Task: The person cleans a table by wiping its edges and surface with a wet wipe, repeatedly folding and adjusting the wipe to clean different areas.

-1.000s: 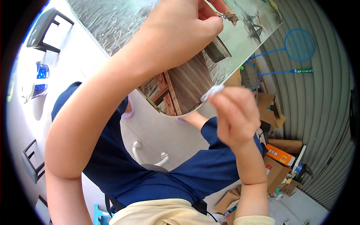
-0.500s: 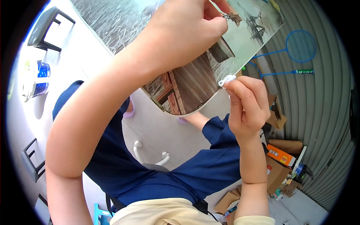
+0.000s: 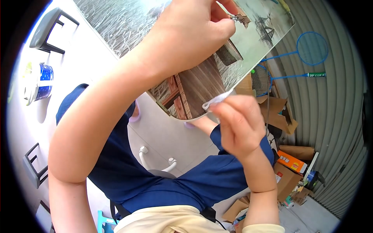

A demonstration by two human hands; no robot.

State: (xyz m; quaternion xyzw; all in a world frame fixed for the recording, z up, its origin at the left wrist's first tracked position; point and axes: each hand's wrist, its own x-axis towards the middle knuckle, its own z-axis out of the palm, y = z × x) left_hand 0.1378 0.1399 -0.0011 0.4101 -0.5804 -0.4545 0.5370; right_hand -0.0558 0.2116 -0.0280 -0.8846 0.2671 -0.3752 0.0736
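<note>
My left hand (image 3: pixel 206 27) reaches over the printed tabletop (image 3: pixel 202 89) near the top of the view. Its thumb and fingers are closed in a pinch by a small dark, metallic-looking bit (image 3: pixel 235 18); what the fingertips hold is mostly hidden. At the table's rounded near edge is my right hand (image 3: pixel 241 120), its fingers pinched on a small white folded piece, cloth-like with a looped end (image 3: pixel 215 101). This white piece hangs just over the edge, and I cannot tell whether it touches the tabletop.
Blue badminton rackets (image 3: pixel 312 48) lean by the corrugated shutter (image 3: pixel 342 116) on the right. Cardboard boxes (image 3: pixel 286 180) and an orange box (image 3: pixel 290 161) sit below them. Dark stools (image 3: pixel 46 33) and a blue-and-white tub (image 3: pixel 44 81) stand on the left. My legs are under the table edge.
My right hand has moved left and slightly down along the table edge with the white piece, which now looks more stretched out. My left hand has stayed nearly still.
</note>
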